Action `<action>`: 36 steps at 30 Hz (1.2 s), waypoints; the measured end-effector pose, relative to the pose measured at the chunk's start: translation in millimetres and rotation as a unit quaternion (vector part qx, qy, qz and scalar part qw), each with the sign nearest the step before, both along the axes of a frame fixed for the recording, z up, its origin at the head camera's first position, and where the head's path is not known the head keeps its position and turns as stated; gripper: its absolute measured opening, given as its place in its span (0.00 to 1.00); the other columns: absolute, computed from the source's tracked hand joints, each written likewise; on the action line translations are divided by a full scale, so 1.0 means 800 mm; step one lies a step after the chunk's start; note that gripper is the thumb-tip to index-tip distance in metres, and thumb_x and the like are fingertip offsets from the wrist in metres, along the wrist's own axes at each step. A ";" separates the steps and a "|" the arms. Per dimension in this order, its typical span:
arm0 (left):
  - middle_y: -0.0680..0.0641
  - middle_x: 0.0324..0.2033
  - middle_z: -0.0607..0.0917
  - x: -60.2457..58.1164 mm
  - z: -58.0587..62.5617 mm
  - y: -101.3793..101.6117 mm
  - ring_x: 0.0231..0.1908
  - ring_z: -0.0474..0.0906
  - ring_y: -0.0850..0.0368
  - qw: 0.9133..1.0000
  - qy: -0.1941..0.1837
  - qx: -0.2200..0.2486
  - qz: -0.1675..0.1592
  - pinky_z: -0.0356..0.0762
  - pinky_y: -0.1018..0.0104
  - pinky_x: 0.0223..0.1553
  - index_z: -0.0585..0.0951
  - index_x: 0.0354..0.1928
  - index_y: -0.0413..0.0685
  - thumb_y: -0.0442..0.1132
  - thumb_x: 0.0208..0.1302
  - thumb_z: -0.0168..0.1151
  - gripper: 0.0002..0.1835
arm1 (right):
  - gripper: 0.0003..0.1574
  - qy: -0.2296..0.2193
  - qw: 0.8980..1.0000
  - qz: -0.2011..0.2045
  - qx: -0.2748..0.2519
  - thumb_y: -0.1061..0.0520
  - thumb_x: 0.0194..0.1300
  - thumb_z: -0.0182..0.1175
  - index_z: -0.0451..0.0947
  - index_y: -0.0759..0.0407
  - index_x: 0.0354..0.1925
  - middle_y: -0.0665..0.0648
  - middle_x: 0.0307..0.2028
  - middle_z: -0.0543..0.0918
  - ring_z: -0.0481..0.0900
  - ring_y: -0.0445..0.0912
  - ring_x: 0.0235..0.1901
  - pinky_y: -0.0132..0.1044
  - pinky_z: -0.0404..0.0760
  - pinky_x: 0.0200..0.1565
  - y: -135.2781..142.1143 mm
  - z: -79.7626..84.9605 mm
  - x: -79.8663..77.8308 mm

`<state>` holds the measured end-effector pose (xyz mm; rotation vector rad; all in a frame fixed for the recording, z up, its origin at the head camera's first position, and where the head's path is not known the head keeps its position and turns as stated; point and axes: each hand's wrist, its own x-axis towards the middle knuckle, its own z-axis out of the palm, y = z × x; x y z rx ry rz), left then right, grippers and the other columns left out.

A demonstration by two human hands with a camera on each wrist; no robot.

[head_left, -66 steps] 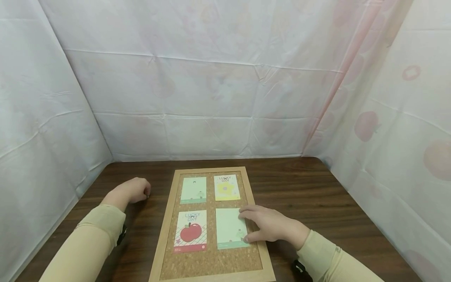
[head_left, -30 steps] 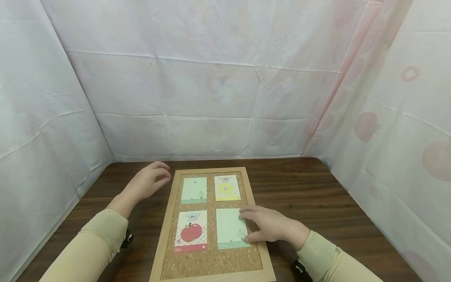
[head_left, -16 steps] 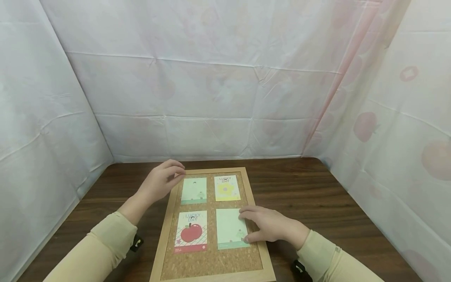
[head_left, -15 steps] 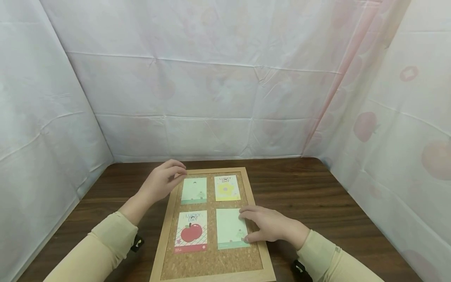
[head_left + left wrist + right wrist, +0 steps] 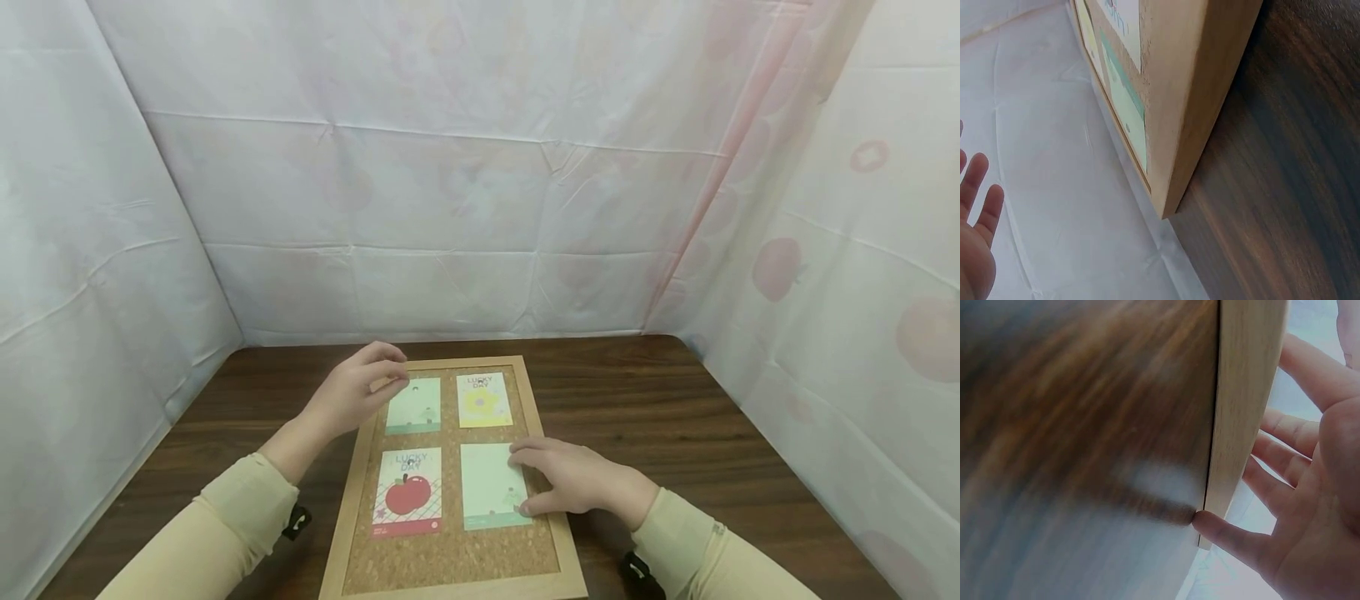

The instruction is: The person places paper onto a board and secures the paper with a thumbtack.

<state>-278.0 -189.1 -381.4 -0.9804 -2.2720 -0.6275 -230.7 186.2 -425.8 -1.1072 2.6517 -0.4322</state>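
Observation:
A wood-framed corkboard [image 5: 457,565] lies on the dark table, bearing several printed cards. My left hand [image 5: 348,392] is over its far left corner, thumb and forefinger tips close together beside the upper left green card [image 5: 412,412]. I cannot tell whether they pinch something small. In the left wrist view its other fingers [image 5: 988,215] are extended. My right hand [image 5: 577,477] lies across the right frame edge. Its fingers are spread, with fingertips and thumb on the right side of the lower right green card [image 5: 491,483]. No pin shows on this card.
The apple card [image 5: 407,496] is at lower left and the yellow flower card [image 5: 482,402] at upper right. Small pins show at the tops of the other three cards. White patterned sheets [image 5: 450,192] hang around the wooden table [image 5: 645,400].
My left hand has lifted from the table left of the board and moved right, over the board's far left corner. The right hand and the cards have stayed put.

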 end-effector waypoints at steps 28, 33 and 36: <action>0.61 0.33 0.78 0.018 -0.015 0.068 0.34 0.71 0.62 0.975 -0.211 -0.014 -0.068 0.74 0.66 0.33 0.86 0.40 0.53 0.38 0.70 0.65 0.02 | 0.41 0.009 1.000 0.010 -0.001 0.35 0.66 0.67 0.73 0.53 0.69 0.52 0.72 0.67 0.69 0.52 0.69 0.52 0.75 0.61 -0.002 0.002 0.000; 0.61 0.36 0.79 0.024 -0.012 0.081 0.36 0.73 0.60 0.953 -0.291 -0.010 -0.085 0.77 0.63 0.36 0.85 0.41 0.60 0.42 0.73 0.63 0.03 | 0.41 0.010 1.000 0.009 0.002 0.35 0.66 0.66 0.73 0.53 0.69 0.53 0.72 0.67 0.69 0.52 0.69 0.52 0.75 0.61 -0.001 0.001 0.000; 0.59 0.40 0.78 0.024 -0.012 0.089 0.37 0.74 0.58 0.941 -0.326 -0.003 -0.091 0.77 0.60 0.37 0.86 0.41 0.59 0.43 0.73 0.63 0.04 | 0.41 0.009 1.000 0.008 0.002 0.34 0.66 0.66 0.73 0.53 0.69 0.53 0.72 0.67 0.69 0.52 0.69 0.52 0.74 0.62 -0.001 0.001 0.000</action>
